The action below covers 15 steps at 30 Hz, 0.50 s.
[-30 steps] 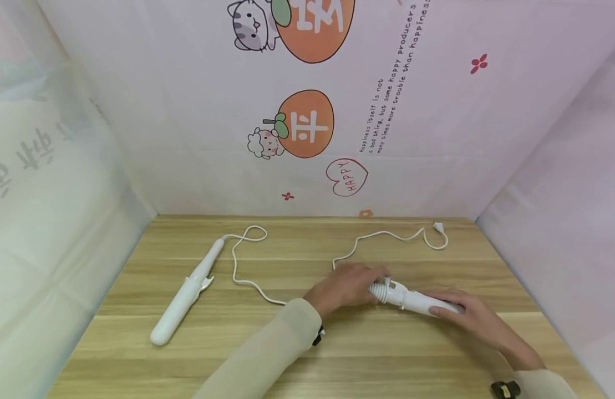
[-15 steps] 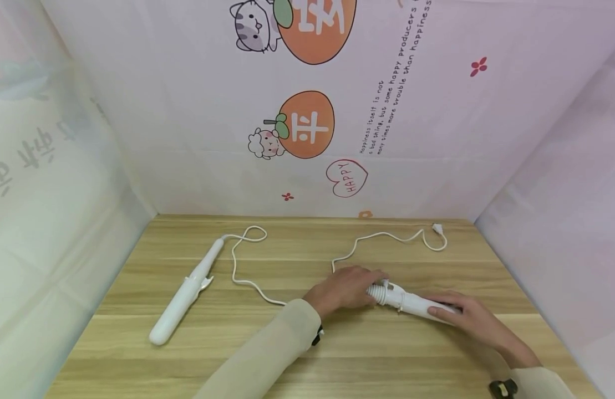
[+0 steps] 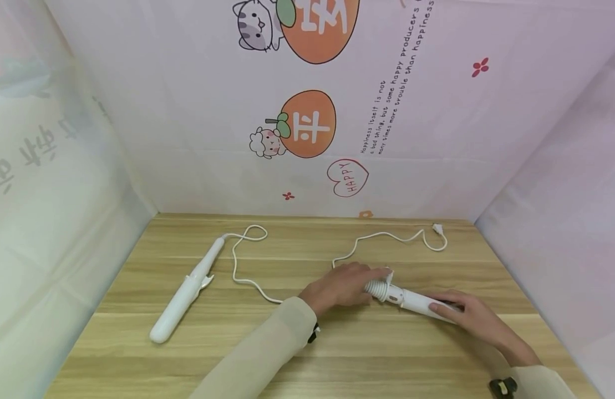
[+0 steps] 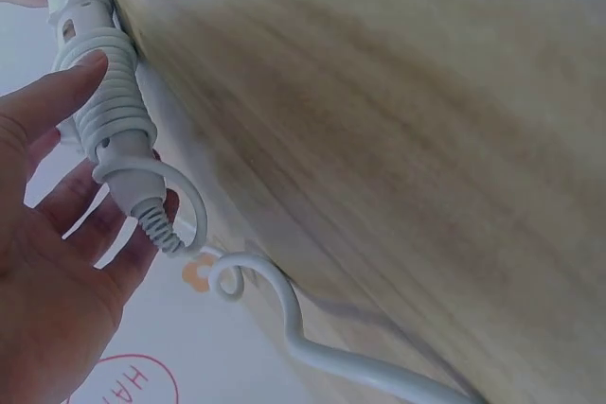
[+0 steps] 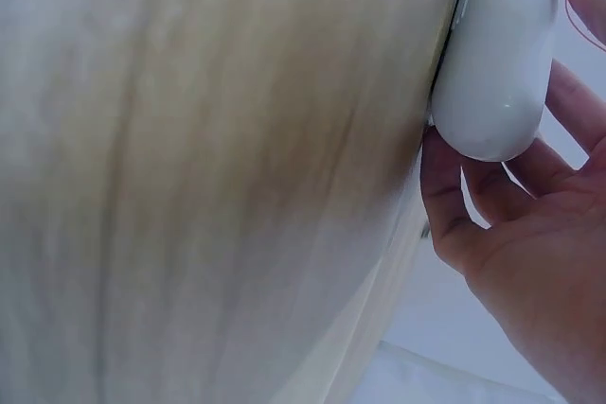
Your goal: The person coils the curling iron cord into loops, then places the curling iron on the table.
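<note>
A white curling iron point(image 3: 422, 305) lies at the right of the table, its cord point(image 4: 114, 92) wound in several turns around the handle. My left hand point(image 3: 342, 285) grips this wound handle, with the thumb across the coils in the left wrist view. Around the barrel end curls my right hand point(image 3: 474, 318); in the right wrist view its fingers are at the rounded white tip point(image 5: 497, 111). A small clip lever point(image 3: 389, 275) sticks up by the left fingertips. The palm side of both hands is hidden in the head view.
A second white curling iron point(image 3: 187, 293) lies at the left, its cord point(image 3: 244, 281) trailing toward the left forearm. Another cord point(image 3: 382, 233) runs along the back to a plug point(image 3: 438, 228). Printed cloth walls point(image 3: 412, 183) stand behind and beside the wooden table point(image 3: 362, 360).
The held curling iron has turned about its length, so its clip lever now stands up and a small dark slot shows. Both hands have stayed nearly in place.
</note>
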Available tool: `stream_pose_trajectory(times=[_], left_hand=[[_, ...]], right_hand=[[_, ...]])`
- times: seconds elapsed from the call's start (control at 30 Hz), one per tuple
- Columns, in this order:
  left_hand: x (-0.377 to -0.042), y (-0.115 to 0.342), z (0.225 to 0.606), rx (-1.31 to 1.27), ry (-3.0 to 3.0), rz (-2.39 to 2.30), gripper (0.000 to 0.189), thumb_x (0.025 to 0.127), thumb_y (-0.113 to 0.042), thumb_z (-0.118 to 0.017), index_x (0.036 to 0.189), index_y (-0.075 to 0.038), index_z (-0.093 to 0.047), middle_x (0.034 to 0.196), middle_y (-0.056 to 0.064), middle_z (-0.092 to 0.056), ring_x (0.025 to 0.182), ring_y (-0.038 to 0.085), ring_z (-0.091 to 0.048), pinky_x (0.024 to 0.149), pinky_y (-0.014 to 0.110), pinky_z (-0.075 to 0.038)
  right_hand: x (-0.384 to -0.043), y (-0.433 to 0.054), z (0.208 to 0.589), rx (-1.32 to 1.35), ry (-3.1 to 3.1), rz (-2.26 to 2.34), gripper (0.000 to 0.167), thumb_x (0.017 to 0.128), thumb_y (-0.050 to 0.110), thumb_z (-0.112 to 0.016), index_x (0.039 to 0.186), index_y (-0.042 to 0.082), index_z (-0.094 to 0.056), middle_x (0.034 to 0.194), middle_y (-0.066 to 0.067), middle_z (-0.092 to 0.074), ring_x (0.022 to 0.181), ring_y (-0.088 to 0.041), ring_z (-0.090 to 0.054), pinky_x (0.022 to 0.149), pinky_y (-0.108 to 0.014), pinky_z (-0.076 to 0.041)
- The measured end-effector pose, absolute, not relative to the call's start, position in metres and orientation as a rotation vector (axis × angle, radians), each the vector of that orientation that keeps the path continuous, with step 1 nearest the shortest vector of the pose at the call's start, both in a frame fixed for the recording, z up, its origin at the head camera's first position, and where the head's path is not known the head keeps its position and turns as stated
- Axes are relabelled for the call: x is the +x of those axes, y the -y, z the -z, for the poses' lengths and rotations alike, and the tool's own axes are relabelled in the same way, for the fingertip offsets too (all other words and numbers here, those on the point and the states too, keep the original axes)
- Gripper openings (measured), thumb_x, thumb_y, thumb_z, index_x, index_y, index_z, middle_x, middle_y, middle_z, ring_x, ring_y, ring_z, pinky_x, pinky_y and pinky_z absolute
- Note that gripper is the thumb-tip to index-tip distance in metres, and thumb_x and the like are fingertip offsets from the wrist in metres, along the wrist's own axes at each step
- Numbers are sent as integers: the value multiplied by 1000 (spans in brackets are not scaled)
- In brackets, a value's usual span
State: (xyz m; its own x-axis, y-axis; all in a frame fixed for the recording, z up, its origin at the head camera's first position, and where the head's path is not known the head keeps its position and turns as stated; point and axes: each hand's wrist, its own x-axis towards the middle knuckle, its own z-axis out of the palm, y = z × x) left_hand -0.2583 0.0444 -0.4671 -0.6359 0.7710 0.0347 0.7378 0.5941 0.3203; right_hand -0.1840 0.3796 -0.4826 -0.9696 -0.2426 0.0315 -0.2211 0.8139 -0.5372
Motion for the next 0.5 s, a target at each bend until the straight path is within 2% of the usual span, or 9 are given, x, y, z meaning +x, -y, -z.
stream_pose_trajectory(times=[0.27,0.37,0.5], left_hand=[[-259,-39,463,1343,-2700,-489,71,105,-22,-75,168,-33,-43,153,-4,-66,140,15,-61,122,31,-43],[-259,-36,462,1349,-2705,-476,69,106,-22,-73,167,-32,-44,152,-3,-66,139,15,-61,120,31,-45],[-260,-30,459,1354,-2713,-489,67,106,-21,-72,166,-31,-46,151,-3,-66,140,14,-60,119,32,-47]], right_hand=[[-186,-376,478,-359,-2924,888,35,108,34,-70,139,20,-75,141,-11,-74,115,3,-63,89,-26,-55],[-188,-373,476,-352,-2917,907,37,108,33,-70,141,16,-74,141,-13,-73,110,2,-65,89,-25,-55],[-194,-367,471,-397,-2918,932,38,110,30,-68,143,11,-72,140,-15,-73,109,-5,-69,89,-24,-56]])
